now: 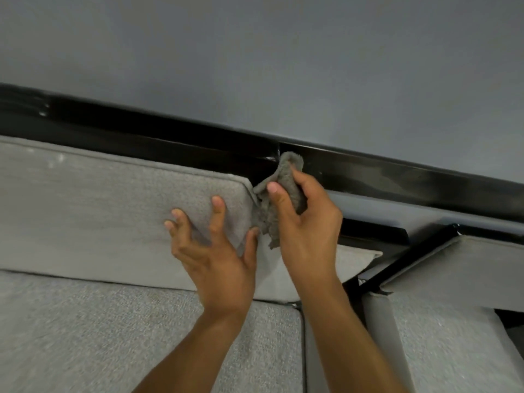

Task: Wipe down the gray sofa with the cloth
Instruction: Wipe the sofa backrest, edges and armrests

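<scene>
Fingers (218, 211) of my left hand (219, 262) are splayed on the back cushion (113, 199) of the gray sofa (113, 336), bracing it I reckon, so my right hand (307, 231), clamped round the bunched cloth (286, 180), can scrub the cushion's corner by the black frame (397, 177).

A plain blue-grey wall (283, 52) filled the far side of the room, bare and lit softly and evenly. Along its lower edge ran a glossy black band (127, 123), dropping from the left toward the right. A vertical seam (279, 150) split the band near the middle, and small glints of light (42, 110) showed at its left end.
</scene>
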Motion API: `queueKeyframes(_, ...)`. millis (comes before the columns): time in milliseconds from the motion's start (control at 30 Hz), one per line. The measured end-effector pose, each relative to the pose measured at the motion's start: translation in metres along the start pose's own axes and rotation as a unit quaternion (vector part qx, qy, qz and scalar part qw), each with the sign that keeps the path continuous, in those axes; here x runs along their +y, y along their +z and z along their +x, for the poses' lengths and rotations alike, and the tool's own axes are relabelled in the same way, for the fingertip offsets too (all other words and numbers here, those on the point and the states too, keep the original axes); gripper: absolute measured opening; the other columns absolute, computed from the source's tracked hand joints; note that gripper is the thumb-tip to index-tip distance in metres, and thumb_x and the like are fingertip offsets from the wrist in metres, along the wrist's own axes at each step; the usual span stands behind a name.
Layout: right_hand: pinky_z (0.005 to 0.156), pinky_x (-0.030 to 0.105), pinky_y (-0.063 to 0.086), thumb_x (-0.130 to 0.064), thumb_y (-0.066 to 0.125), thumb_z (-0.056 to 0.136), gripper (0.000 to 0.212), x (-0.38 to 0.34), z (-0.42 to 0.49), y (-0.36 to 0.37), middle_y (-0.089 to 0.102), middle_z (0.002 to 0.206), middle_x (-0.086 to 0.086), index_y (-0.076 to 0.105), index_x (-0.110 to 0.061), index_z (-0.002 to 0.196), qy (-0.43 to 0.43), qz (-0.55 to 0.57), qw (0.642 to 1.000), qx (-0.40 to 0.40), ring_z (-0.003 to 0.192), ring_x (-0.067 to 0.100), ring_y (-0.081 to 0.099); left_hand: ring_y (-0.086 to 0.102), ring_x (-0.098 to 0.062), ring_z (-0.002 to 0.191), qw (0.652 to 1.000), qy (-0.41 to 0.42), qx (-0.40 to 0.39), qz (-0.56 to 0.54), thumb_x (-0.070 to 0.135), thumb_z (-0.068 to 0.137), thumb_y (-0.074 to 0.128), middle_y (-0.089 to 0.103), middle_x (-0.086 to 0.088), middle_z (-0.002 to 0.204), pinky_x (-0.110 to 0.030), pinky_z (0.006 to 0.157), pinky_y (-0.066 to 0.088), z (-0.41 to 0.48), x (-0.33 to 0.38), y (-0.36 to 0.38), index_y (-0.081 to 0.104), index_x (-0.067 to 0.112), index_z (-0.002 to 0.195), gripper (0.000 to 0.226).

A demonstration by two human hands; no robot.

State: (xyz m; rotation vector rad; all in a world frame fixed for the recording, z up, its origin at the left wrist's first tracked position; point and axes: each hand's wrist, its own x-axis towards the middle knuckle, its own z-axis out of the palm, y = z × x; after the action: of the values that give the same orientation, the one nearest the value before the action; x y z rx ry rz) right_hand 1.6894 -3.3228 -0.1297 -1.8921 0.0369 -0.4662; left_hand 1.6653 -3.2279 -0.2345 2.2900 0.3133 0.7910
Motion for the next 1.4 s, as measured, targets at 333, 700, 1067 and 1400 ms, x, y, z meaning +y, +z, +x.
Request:
queueKeyframes(333,0.083,0.029,0.059,-0.024,0.069,0.095,0.020,-0.020,0.014,0.003,0.072,0.102,-0.004,0.072,-0.020,0.114,-0.005,0.059,0.998,-0.013,0.097,0.011,0.069,0.004,-0.050,0.153,1.000,-0.006,0.004,0.014,0.051,0.091,0.066,0.010,-0.031,0.158,-0.065,0.120,0.022,0.000,-0.002,0.004,0.017,0.032,0.162,0.089)
queueKeyframes(700,0.077,0.029,0.056,-0.018,0.069,0.093,0.033,-0.045,0.019,0.014,0.060,0.104,-0.006,0.068,-0.021,0.127,-0.165,-0.079,0.977,-0.112,0.092,0.010,0.063,-0.004,-0.043,0.153,1.000,0.002,-0.003,0.005,0.065,0.099,0.044,0.002,-0.032,0.162,-0.068,0.118,0.027,-0.001,-0.004,0.002,-0.001,0.044,0.162,0.080)
queueKeyframes(1067,0.078,0.014,0.050,-0.005,0.074,0.088,0.031,-0.008,0.025,-0.011,0.065,0.100,0.003,0.071,-0.004,0.119,-0.198,-0.001,0.979,0.050,0.087,0.000,0.062,0.008,-0.053,0.151,0.999,-0.007,-0.023,0.040,0.054,0.085,0.067,0.007,-0.035,0.160,-0.070,0.112,0.034,0.000,-0.003,-0.002,0.017,0.033,0.160,0.093)
queueKeyframes(1400,0.065,0.005,0.040,-0.036,0.068,0.093,0.009,-0.050,0.050,-0.022,0.063,0.079,-0.011,0.068,-0.028,0.090,-0.106,-0.162,0.978,-0.076,0.069,-0.002,0.056,0.017,-0.051,0.147,0.998,-0.021,-0.022,0.060,0.070,0.091,0.046,0.015,-0.030,0.159,-0.071,0.102,0.045,0.004,0.003,-0.010,0.017,0.040,0.158,0.079)
